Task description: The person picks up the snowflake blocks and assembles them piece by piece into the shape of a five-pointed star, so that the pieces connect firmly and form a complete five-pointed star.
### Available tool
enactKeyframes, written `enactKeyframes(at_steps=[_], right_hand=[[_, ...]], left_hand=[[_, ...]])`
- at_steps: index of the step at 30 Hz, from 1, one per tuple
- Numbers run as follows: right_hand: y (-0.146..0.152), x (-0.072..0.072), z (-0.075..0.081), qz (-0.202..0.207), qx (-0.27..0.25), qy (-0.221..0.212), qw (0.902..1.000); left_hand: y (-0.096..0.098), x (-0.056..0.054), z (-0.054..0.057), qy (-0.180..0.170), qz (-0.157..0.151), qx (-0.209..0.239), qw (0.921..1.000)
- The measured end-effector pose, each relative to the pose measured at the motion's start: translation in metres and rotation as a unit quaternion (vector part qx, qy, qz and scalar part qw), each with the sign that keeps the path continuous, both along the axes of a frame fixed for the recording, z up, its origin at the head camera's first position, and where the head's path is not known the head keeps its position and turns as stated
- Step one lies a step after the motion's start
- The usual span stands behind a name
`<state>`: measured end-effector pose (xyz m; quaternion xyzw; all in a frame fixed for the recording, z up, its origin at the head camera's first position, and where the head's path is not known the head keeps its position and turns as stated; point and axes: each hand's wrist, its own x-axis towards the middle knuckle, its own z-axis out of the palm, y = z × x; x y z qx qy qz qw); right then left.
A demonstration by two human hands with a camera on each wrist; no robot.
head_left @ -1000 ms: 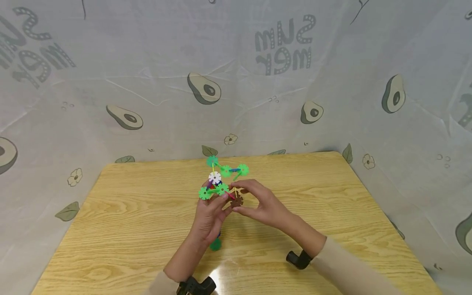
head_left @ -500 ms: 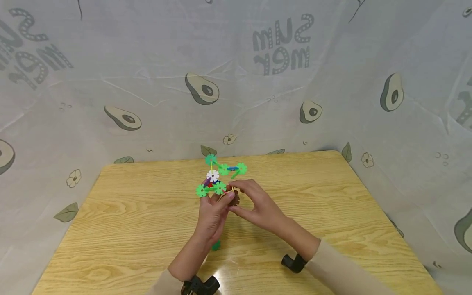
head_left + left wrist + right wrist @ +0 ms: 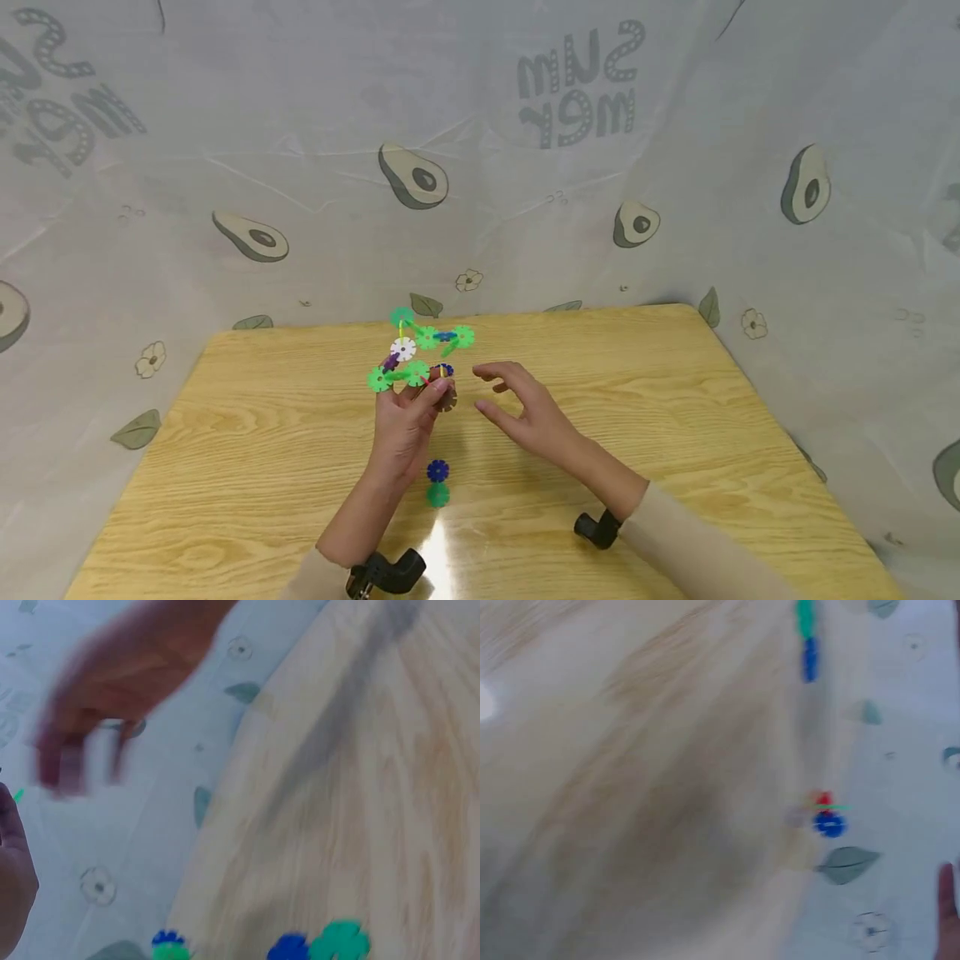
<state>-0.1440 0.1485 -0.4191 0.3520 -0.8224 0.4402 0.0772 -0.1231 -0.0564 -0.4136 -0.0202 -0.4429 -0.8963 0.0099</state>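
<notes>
In the head view, my left hand (image 3: 401, 429) holds a linked chain of notched plastic snowflake discs above the table. The chain has a white disc (image 3: 402, 349), several green discs (image 3: 380, 379) and a brown disc (image 3: 448, 398) pinched near the thumb. To its right, my right hand (image 3: 536, 421) is apart from the chain, fingers loosely bent and holding nothing. In the left wrist view the right hand (image 3: 127, 675) is blurred, and only part of the left hand (image 3: 11, 877) shows at the left edge.
A dark blue disc (image 3: 438, 471) and a teal green disc (image 3: 438, 495) lie together near the front of the wooden table (image 3: 637, 400). Another blue disc (image 3: 444, 369) shows just behind the left fingers. A printed cloth (image 3: 480, 233) hangs behind the table.
My right hand has let go of the brown disc and is now apart from it. The left hand has moved left with the chain, uncovering the blue disc on the table.
</notes>
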Motion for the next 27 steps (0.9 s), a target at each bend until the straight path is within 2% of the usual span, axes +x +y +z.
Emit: enactKeyframes(at_steps=[3,7,11,14,18,22,27], right_hand=[[0.002,-0.006,-0.018,0.032,0.044,-0.062,0.9966],[-0.004,-0.009,-0.043,0.099,0.129,-0.119,0.9795],[-0.016,-0.010,-0.059,0.142,0.173,-0.108,0.9687],[-0.024,-0.012,-0.062,0.161,0.180,-0.075,0.9674],[-0.031,-0.015,-0.063,0.178,0.179,-0.062,0.9656],[-0.037,-0.017,-0.066,0.188,0.183,-0.087,0.9611],[-0.042,-0.016,-0.068,0.189,0.185,-0.102,0.9590]], left_hand=[[-0.011,-0.001,0.001,0.005,0.012,0.002,0.9999],[-0.022,-0.001,0.001,0.010,0.016,-0.001,0.9998],[-0.027,0.001,0.000,0.003,0.011,0.000,0.9999],[-0.029,0.002,-0.001,-0.005,0.010,0.006,0.9999],[-0.030,0.003,-0.001,-0.011,0.006,0.011,0.9999],[-0.030,0.004,0.000,-0.016,0.005,0.013,0.9998],[-0.032,0.003,0.000,-0.004,-0.004,0.009,0.9999]])
